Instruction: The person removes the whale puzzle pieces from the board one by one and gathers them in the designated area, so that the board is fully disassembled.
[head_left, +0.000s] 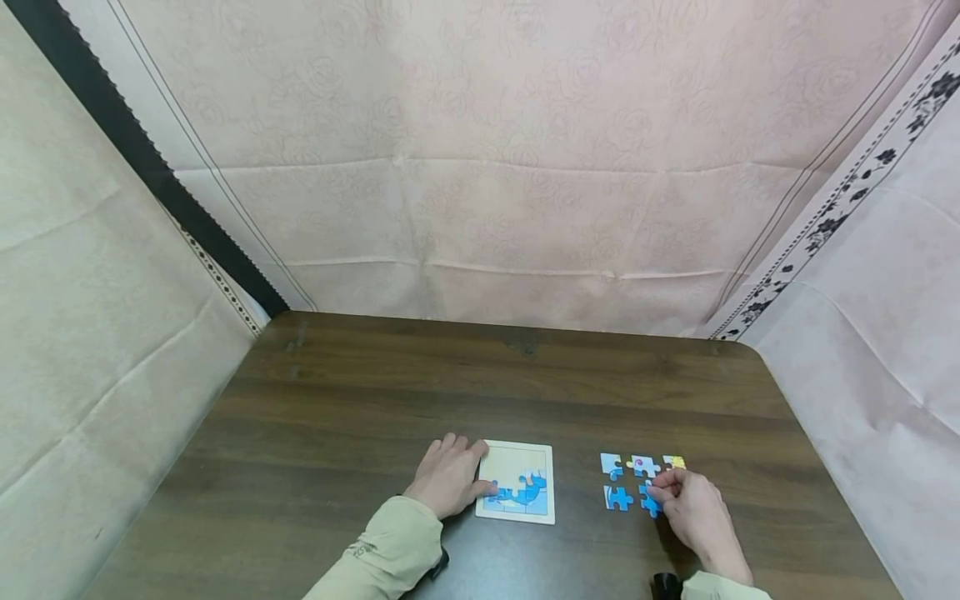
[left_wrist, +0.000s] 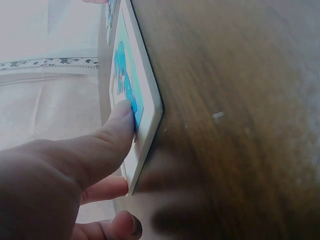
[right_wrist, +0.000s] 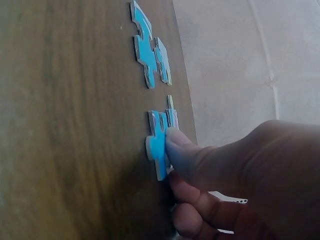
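A square jigsaw board with a pale rim lies on the wooden table, a blue animal-like picture partly assembled on its lower half. My left hand rests along the board's left side. Its thumb lies extended over the picture, while a finger touches the edge. To the right, my right hand pinches a blue jigsaw piece at its edge, thumb on top and other fingers curled. The piece is at or just above the tabletop; its far side is hidden by the thumb.
Several loose jigsaw pieces lie around the right hand: a blue one, a pale blue one, one with a pink spot and a yellow one. Pale cloth hangs behind the brown table and at both sides.
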